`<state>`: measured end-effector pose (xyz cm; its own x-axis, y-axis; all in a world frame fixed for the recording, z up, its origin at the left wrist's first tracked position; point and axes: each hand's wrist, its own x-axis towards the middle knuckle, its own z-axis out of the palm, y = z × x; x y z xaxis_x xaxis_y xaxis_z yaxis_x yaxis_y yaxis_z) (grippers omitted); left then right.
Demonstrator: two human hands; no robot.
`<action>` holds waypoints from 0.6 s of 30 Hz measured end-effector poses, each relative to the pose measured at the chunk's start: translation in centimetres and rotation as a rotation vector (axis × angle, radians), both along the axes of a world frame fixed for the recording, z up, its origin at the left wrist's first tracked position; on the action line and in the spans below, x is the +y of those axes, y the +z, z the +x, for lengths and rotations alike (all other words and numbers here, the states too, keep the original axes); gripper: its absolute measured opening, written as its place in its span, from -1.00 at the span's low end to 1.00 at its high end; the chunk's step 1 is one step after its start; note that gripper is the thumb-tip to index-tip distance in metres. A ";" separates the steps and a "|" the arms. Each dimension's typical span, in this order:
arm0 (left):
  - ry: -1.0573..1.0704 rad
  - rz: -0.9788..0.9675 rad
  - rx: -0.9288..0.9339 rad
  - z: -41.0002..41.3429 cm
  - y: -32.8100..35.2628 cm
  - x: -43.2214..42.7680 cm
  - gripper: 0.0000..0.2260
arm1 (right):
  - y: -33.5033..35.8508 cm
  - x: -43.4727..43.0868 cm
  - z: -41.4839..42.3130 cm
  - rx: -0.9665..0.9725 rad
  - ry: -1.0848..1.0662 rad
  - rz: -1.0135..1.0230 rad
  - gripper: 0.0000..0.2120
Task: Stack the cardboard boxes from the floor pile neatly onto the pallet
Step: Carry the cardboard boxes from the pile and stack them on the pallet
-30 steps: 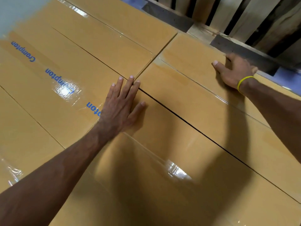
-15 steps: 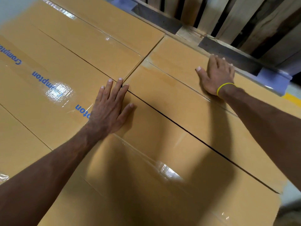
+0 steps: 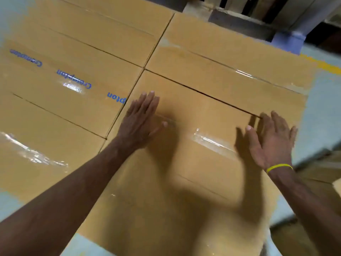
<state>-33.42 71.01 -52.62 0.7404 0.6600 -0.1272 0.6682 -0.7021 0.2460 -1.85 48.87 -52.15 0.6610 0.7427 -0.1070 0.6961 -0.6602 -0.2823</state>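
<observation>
Where the top layer of the stack reaches its near right corner, the nearest cardboard box (image 3: 184, 169) lies flat, top face up, directly below the camera. Its left edge butts against the left-hand box (image 3: 55, 111); its far edge meets the far-right box (image 3: 221, 56) across a thin dark gap.

Orientation: a strip of clear tape (image 3: 212, 143) crosses the top from far left to near right, parallel to that gap. The long axis appears to follow the tape, though the near end is blurred.

Material: plain tan corrugated board, matt and smooth, square-cornered. The tape is glossy and catches white glare.

Left hand (image 3: 142, 119): laid flat on the box top near its left edge, fingers straight and close together, thumb angled out.

Right hand (image 3: 271, 143): at the right end of the box, fingers loosely spread, motion-blurred. Whether it touches the board cannot be told. A yellow band (image 3: 279, 166) circles the wrist.

Neighbours: the left-hand box carries blue-lettered tape (image 3: 73, 78) running the same slant. All boxes in the layer are the same tan colour and sit level.

Surroundings: wooden slats (image 3: 238, 6) stand beyond the stack, pale floor (image 3: 324, 111) lies to the right with a yellow line (image 3: 326, 66), and more brown cardboard (image 3: 321, 174) sits low at the right edge
</observation>
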 end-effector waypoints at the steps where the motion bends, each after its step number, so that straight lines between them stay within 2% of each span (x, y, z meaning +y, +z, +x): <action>1: 0.008 -0.045 -0.001 -1.4 0.7 -1.9 -0.24 | 0.7 -2.2 -1.8 0.009 -0.057 -0.016 -0.31; 4: 0.000 -0.134 0.055 -6.9 3.0 -7.1 -0.22 | 2.8 -8.7 -8.1 0.086 -0.183 -0.058 -0.26; 7: 0.001 -0.159 0.168 -14.0 4.9 -10.7 -0.14 | 4.7 -14.6 -14.9 0.167 -0.211 -0.094 -0.14; 10: -0.024 -0.132 0.347 -20.6 5.9 -12.3 0.12 | 5.3 -19.3 -21.0 0.246 -0.095 -0.237 -0.01; 14: -0.071 -0.161 0.638 -26.4 5.7 -12.3 0.54 | 4.8 -23.5 -27.1 0.296 0.200 -0.494 0.30; 16: -0.040 -0.198 0.661 -27.8 5.3 -11.9 0.55 | 3.8 -24.9 -28.4 0.291 0.284 -0.577 0.33; 18: -0.027 -0.224 0.618 -28.4 4.9 -11.8 0.46 | 2.8 -25.6 -28.9 0.266 0.311 -0.617 0.29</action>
